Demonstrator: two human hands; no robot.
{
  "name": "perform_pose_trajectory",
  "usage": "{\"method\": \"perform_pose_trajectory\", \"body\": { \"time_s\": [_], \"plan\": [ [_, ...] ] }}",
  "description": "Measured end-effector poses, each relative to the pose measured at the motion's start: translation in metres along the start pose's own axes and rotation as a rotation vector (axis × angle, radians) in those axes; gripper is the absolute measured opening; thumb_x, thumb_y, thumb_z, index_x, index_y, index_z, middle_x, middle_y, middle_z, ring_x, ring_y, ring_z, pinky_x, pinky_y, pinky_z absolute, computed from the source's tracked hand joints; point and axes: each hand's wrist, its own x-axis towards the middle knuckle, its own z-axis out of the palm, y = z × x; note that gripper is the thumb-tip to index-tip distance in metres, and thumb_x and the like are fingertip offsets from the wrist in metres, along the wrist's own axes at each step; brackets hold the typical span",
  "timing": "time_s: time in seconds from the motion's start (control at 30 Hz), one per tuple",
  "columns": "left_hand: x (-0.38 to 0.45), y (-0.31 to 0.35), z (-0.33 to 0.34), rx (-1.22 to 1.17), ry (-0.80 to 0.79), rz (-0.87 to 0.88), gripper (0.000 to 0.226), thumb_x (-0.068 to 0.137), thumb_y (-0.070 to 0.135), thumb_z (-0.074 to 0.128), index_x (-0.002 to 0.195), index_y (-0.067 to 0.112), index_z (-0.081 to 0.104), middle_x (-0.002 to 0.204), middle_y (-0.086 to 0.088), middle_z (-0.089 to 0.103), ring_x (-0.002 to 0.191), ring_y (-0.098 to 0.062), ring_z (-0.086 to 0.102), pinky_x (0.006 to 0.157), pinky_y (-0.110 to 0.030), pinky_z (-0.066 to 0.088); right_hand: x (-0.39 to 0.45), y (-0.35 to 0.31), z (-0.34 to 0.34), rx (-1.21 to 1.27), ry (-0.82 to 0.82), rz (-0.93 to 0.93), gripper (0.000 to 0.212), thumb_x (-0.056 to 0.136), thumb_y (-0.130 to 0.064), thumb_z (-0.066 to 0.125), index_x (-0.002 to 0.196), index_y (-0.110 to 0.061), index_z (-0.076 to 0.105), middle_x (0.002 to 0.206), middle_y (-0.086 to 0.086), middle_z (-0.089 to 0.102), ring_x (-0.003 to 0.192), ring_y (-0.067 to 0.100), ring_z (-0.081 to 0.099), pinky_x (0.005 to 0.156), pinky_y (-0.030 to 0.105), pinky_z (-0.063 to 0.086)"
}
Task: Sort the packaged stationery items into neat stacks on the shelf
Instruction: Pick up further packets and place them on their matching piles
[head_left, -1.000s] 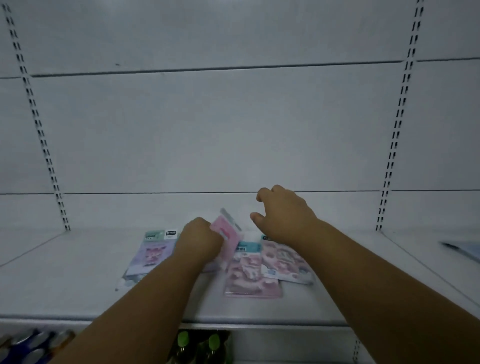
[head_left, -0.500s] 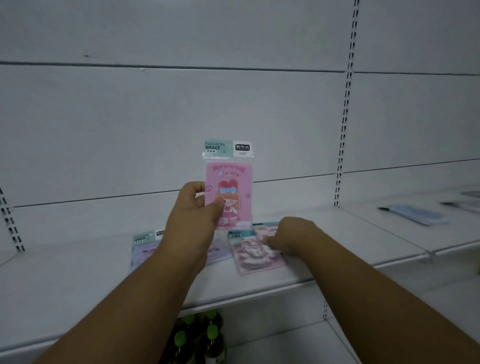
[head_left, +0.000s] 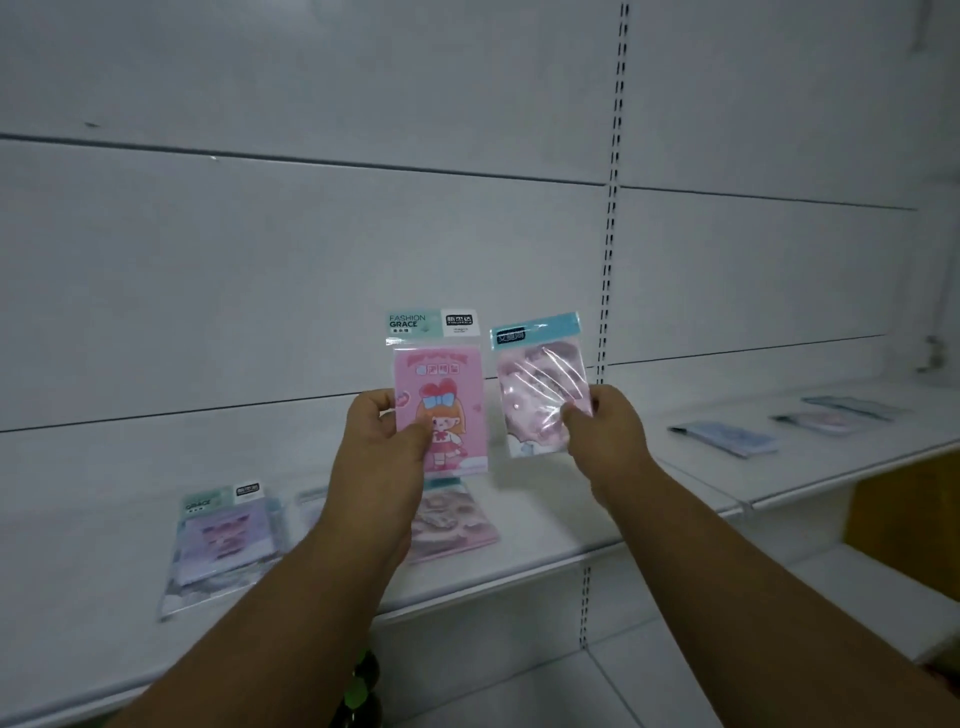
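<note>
A pink packet (head_left: 440, 410) printed with a cartoon girl was held upright above the shelf (head_left: 545, 558) by the left hand (head_left: 387, 441), its lower left corner pinched between thumb and fingers. Just beside it, a second, paler packet (head_left: 537, 379) (blue header strip, glossy wrap catching glare) was gripped at its lower right edge by the right hand (head_left: 602, 431), thumb in front. The two packets were kept side by side, not touching. On the shelf below, a lilac packet (head_left: 226, 540) was seen lying flat at the left, and another pink packet (head_left: 454, 522) lay flat behind the left wrist. Further packets (head_left: 727, 439) were laid out on the neighbouring shelf section at the right.
</note>
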Motion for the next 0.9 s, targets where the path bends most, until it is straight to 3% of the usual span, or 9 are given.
{"method": "perform_pose_trajectory", "body": {
  "time_s": [0.2, 0.27, 0.33, 0.4, 0.5, 0.57, 0.67, 0.77, 0.9],
  "plan": [
    [0.007, -0.019, 0.099, 0.111, -0.016, -0.043, 0.013, 0.093, 0.013, 0.058, 0.106, 0.016, 0.058, 0.099, -0.007, 0.07, 0.078, -0.018, 0.071, 0.078, -0.038, 0.06, 0.027, 0.001, -0.108, 0.175, -0.024, 0.027, 0.016, 0.093, -0.017, 0.058, 0.105, -0.009, 0.064, 0.097, 0.013, 0.071, 0.086, 0.029, 0.07, 0.076, 0.037, 0.059],
    [0.005, -0.028, 0.143, 0.154, -0.047, -0.036, 0.004, 0.092, 0.009, 0.056, 0.096, 0.007, 0.057, 0.088, -0.016, 0.066, 0.057, -0.013, 0.066, 0.051, -0.025, 0.055, 0.04, 0.007, -0.15, 0.183, -0.046, 0.015, 0.011, 0.093, -0.017, 0.059, 0.1, -0.011, 0.066, 0.098, 0.014, 0.072, 0.09, 0.032, 0.071, 0.079, 0.04, 0.061],
    [0.002, -0.036, 0.191, 0.172, -0.081, -0.057, 0.009, 0.093, 0.006, 0.055, 0.085, 0.002, 0.053, 0.08, -0.018, 0.061, 0.048, -0.02, 0.061, 0.035, -0.025, 0.046, 0.058, 0.017, -0.194, 0.172, -0.051, 0.007, 0.007, 0.092, -0.016, 0.059, 0.093, -0.014, 0.067, 0.1, 0.015, 0.072, 0.092, 0.033, 0.071, 0.082, 0.042, 0.06],
    [0.004, -0.046, 0.241, 0.143, -0.141, -0.138, 0.012, 0.093, 0.007, 0.057, 0.084, 0.0, 0.061, 0.073, -0.012, 0.065, 0.053, -0.014, 0.063, 0.042, -0.021, 0.05, 0.081, 0.028, -0.236, 0.175, -0.048, 0.006, 0.007, 0.092, -0.016, 0.06, 0.093, -0.014, 0.066, 0.101, 0.015, 0.072, 0.093, 0.032, 0.071, 0.084, 0.044, 0.06],
    [0.015, -0.063, 0.312, 0.099, -0.197, -0.242, 0.008, 0.091, 0.008, 0.062, 0.086, 0.001, 0.064, 0.089, -0.019, 0.073, 0.074, -0.029, 0.072, 0.06, -0.03, 0.052, 0.118, 0.049, -0.289, 0.17, -0.04, 0.021, 0.009, 0.092, -0.015, 0.06, 0.096, -0.011, 0.066, 0.103, 0.017, 0.071, 0.095, 0.034, 0.07, 0.082, 0.045, 0.06],
    [0.025, -0.074, 0.35, 0.094, -0.216, -0.272, 0.009, 0.09, 0.005, 0.065, 0.084, -0.001, 0.062, 0.087, -0.024, 0.07, 0.063, -0.03, 0.064, 0.051, -0.028, 0.047, 0.142, 0.065, -0.311, 0.172, -0.034, 0.052, 0.008, 0.091, -0.013, 0.06, 0.095, -0.008, 0.066, 0.104, 0.019, 0.071, 0.095, 0.037, 0.07, 0.081, 0.047, 0.06],
    [0.041, -0.092, 0.392, 0.135, -0.224, -0.338, 0.013, 0.09, 0.006, 0.067, 0.094, -0.005, 0.063, 0.085, -0.025, 0.068, 0.057, -0.023, 0.056, 0.04, -0.021, 0.048, 0.174, 0.091, -0.323, 0.176, -0.034, 0.095, 0.009, 0.089, -0.008, 0.057, 0.086, -0.009, 0.066, 0.102, 0.019, 0.071, 0.096, 0.041, 0.069, 0.069, 0.038, 0.059],
    [0.057, -0.111, 0.42, 0.197, -0.223, -0.356, 0.014, 0.088, 0.005, 0.07, 0.087, -0.005, 0.061, 0.067, -0.017, 0.057, 0.049, -0.021, 0.05, 0.035, -0.018, 0.045, 0.198, 0.105, -0.324, 0.196, -0.063, 0.103, 0.014, 0.091, -0.008, 0.056, 0.084, -0.014, 0.066, 0.099, 0.014, 0.073, 0.09, 0.033, 0.072, 0.069, 0.037, 0.058],
    [0.077, -0.141, 0.444, 0.426, -0.232, -0.303, 0.018, 0.081, 0.008, 0.077, 0.079, -0.005, 0.065, 0.063, -0.017, 0.058, 0.046, -0.023, 0.053, 0.045, -0.025, 0.049, 0.227, 0.12, -0.318, 0.197, -0.091, 0.101, 0.014, 0.093, -0.009, 0.056, 0.086, -0.016, 0.066, 0.097, 0.01, 0.074, 0.086, 0.028, 0.074, 0.078, 0.043, 0.061]
  ]
}}
